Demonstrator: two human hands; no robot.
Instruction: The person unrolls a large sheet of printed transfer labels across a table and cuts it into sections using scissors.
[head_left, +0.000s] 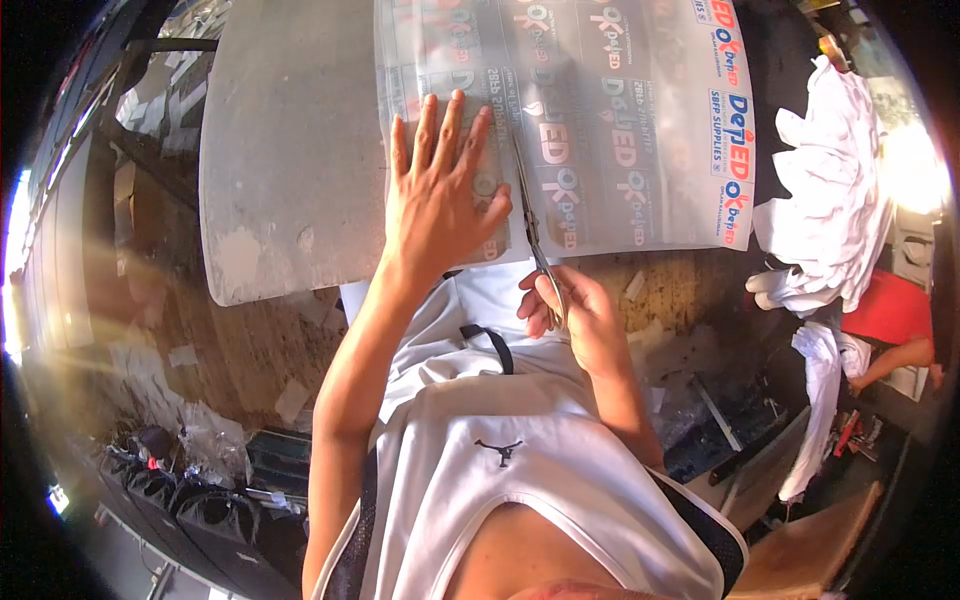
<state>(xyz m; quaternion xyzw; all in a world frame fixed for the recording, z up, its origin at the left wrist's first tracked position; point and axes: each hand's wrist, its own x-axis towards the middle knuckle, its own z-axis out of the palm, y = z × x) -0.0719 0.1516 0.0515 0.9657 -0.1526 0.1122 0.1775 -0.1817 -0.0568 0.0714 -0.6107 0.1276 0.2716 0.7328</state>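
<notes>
My left hand (pixel 440 195) lies flat with spread fingers on a translucent printed sheet (pixel 590 215), pressing it to the grey board (pixel 290 160). My right hand (pixel 580 310) grips the handles of metal scissors (pixel 532 225) at the sheet's near edge. The long blades reach up along the sheet, just right of my left thumb, between columns of print. Logos and lettering repeat across the sheet, in bright red and blue along its right strip. How far apart the blades are is hard to see.
White garments (pixel 825 185) are heaped at the right. Beyond them a person in a red top (pixel 888 305) is partly visible. Scraps lie on the brown floor (pixel 270 350) below the board. Wooden boards (pixel 815 545) stand at the lower right, dark bags (pixel 215 515) at the lower left.
</notes>
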